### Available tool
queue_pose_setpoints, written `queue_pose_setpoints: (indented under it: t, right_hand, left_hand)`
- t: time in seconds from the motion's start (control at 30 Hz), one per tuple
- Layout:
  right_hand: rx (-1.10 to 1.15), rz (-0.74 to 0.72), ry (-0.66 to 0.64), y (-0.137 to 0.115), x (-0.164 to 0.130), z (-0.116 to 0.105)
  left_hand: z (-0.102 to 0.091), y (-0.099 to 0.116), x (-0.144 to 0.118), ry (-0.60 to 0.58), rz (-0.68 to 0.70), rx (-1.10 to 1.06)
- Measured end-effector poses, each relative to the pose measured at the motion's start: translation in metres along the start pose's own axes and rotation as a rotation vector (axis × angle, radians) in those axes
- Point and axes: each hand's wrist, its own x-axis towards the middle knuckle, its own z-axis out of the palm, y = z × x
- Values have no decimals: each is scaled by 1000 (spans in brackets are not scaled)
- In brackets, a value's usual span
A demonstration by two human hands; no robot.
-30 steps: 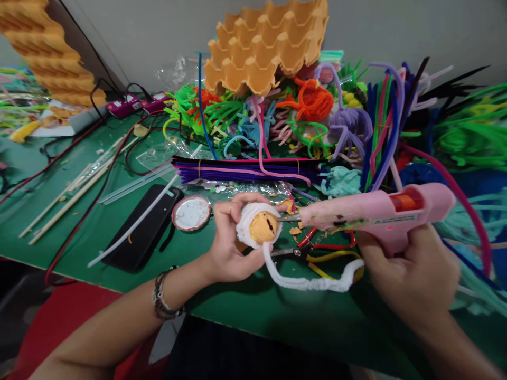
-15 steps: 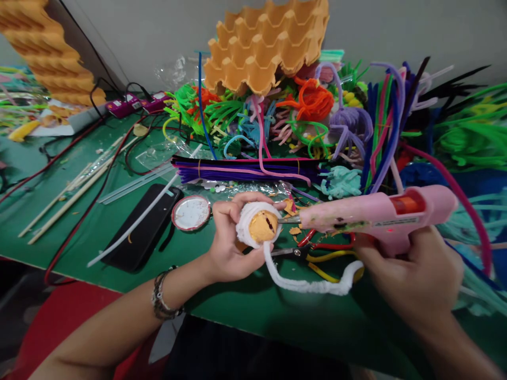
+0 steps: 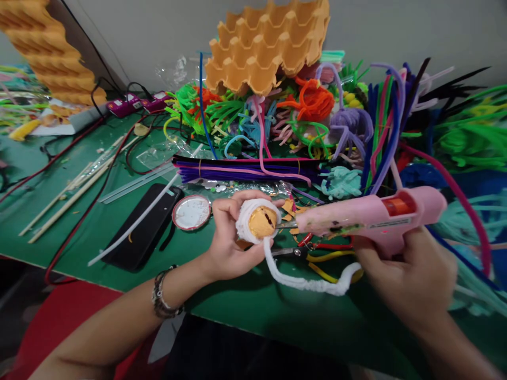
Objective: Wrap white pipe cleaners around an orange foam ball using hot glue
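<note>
My left hand (image 3: 233,243) grips an orange egg-carton cup (image 3: 261,221) by its sides. Fuzzy white pipe cleaner (image 3: 246,216) is wound around the cup, and its loose tail (image 3: 301,284) curves down and to the right. A dark slit or hole shows in the cup's face. In my right hand (image 3: 412,274) is a pink hot glue gun (image 3: 356,214), its metal nozzle pointing left at the cup's right edge. Whether the tip touches the cup I cannot tell. Below the nozzle lie scissors (image 3: 297,252), partly covered.
Behind my hands lies a bundle of purple pipe cleaners (image 3: 245,171), with orange egg cartons (image 3: 269,47) and a colourful heap beyond. To the left are a black phone (image 3: 142,227), a white round lid (image 3: 191,212) and wooden sticks (image 3: 75,192). Cables cross the green table (image 3: 119,282).
The glue gun and my right hand have shifted slightly left and a little down, the nozzle now lower along the cup's right edge. My left hand has barely moved.
</note>
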Motion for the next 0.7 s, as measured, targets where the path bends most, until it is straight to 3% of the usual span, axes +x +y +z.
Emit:
queue_pose_setpoints:
  t: [0.27, 0.4, 0.53, 0.7]
  right_hand:
    - [108, 208, 9, -3, -2, 2]
    - [145, 137, -27, 0, 3, 4]
    - [235, -25, -140, -1, 7, 11]
    - [432, -90, -356, -6, 3, 30]
  left_hand:
    - [-3, -5, -2, 150, 23, 152]
    - [-10, -11, -2, 289, 99, 358]
    - [-12, -11, -1, 236, 182, 336]
    - [-11, -5, -1, 67, 315, 269]
